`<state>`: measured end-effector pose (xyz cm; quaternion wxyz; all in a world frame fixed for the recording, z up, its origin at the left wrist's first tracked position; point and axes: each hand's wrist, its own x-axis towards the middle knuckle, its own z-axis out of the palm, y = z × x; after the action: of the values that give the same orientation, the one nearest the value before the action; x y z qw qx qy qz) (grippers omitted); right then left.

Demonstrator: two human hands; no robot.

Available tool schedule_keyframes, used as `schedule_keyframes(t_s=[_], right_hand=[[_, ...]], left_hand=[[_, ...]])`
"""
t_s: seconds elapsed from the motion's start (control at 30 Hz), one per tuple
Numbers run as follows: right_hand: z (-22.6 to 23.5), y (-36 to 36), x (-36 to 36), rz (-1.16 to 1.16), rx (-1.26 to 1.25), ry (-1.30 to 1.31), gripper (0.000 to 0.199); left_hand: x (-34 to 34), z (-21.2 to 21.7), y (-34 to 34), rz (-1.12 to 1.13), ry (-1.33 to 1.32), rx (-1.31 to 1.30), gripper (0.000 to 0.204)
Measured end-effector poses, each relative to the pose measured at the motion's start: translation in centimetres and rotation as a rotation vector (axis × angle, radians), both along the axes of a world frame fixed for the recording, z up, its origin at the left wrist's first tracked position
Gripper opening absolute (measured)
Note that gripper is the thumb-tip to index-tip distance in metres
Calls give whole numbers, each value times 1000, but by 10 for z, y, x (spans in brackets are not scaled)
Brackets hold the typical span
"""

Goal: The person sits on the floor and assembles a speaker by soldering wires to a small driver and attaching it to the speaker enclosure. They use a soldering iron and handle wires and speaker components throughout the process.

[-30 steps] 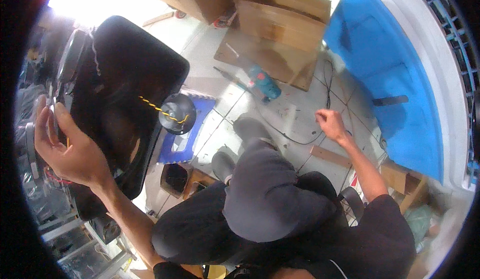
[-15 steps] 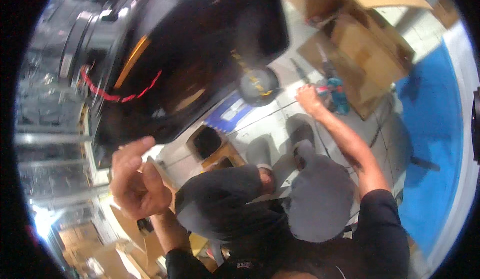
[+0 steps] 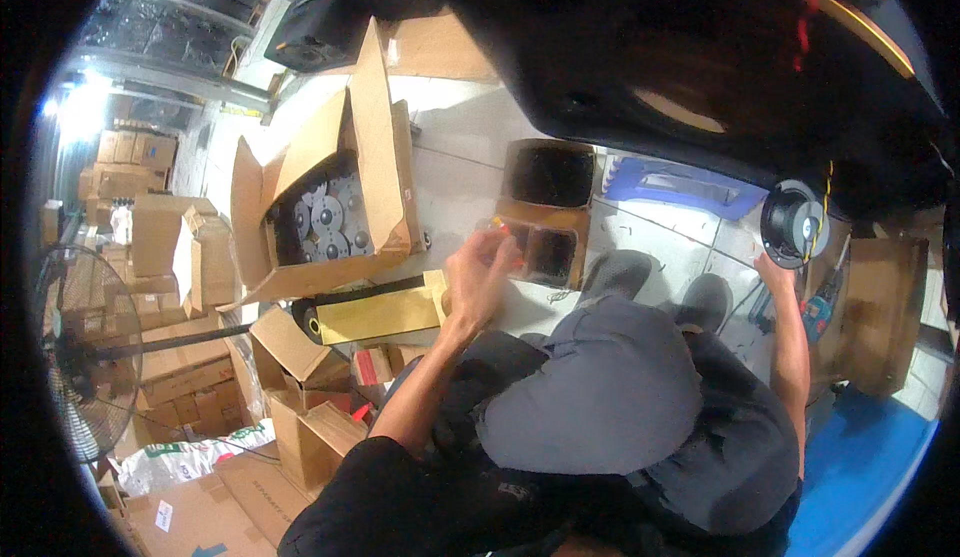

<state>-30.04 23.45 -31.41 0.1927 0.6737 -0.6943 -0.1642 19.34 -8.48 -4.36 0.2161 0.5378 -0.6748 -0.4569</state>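
**Take care of the wire at the speaker driver**

The round speaker driver (image 3: 788, 221) is beside the black cabinet (image 3: 600, 57), with a yellow-and-black wire (image 3: 828, 192) across it. If your right hand (image 3: 774, 271) pushes its rim, it could perhaps tip, or the wire be pulled. Your right forearm reaches forward; its fingers are partly hidden, so I cannot tell their grip. Your left hand (image 3: 476, 279) points forward, blurred; whether it pinches the red-and-yellow thing (image 3: 499, 225), I cannot tell.

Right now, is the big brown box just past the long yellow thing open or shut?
Open: the cardboard box has its flaps raised and spread, and round grey parts with dark centres show inside.
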Motion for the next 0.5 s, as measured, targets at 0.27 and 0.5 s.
schedule_keyframes(t_s=[0.27,0.5], right_hand=[[3,11,-6,-110,67,-126,12],[13,4,47,-694,1,-329,19]], left_hand=[[-65,-97,21,-568,-313,-231,23],[-116,-152,39,-803,-422,-309,16]])
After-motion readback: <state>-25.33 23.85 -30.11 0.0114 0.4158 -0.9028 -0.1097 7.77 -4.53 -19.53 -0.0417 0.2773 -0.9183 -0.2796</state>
